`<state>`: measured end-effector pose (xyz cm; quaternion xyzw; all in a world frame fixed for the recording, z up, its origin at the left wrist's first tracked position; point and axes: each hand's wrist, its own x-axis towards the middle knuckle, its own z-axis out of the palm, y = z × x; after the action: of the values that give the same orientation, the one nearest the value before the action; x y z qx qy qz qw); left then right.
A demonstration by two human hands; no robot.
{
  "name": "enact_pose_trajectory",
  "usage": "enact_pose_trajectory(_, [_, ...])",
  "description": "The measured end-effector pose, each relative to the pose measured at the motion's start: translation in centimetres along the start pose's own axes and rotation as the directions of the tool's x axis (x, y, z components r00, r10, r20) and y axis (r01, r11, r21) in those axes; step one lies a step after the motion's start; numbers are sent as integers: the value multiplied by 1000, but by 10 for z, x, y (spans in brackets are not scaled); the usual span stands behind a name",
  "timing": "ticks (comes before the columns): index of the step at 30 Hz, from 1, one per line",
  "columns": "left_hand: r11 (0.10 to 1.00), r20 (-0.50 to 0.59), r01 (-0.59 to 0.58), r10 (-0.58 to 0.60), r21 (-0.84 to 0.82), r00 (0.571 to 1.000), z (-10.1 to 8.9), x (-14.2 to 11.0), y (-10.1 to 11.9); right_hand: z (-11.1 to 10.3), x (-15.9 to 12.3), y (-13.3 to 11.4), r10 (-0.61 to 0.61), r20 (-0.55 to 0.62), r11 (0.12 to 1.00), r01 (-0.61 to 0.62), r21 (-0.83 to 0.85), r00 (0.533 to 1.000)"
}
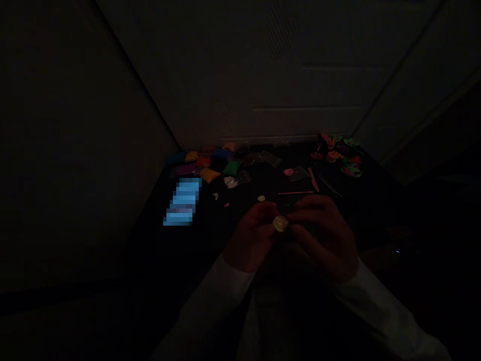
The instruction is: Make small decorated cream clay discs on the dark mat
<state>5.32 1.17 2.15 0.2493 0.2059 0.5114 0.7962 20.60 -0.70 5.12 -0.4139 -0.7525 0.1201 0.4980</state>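
Note:
A small, rounded, pale yellowish piece of modelling clay (280, 223) is between my two hands, above the near part of the dark table. My left hand (250, 238) pinches it from the left with curled fingers. From the other side, my right hand (328, 238) grips its right edge with thumb and fingertips. Dim light hides the exact contact and the finer shape of the piece. Just beyond my fingers, another small pale piece (261, 198) lies on the table. Near it is a thin pink stick-like tool (295, 193).
Packets in several colours, including a green packet (232, 167), crowd the back left. A glowing, blurred-out screen (183, 201) lies in front of them. Colourful flower-like shapes (332, 155) stand back right, near a pink knife-like tool (313, 179). A pale panel (240, 65) rises behind.

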Motion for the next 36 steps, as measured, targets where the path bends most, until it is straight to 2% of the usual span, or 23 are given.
enact_pose_trajectory(12, [927,43,-238,236,291,971,8,-9,4,-3,-1,-13,-5,-28,987,1,-158,1000])
enact_pose_trajectory(20, [890,31,-255,263,378,964,10,-12,5,-4,0,-14,-28,-26,986,23,-166,999])
enact_pose_trajectory(36, [862,80,-320,315,392,946,9,-12,4,-4,-2,-15,-30,-28,995,27,-100,999])
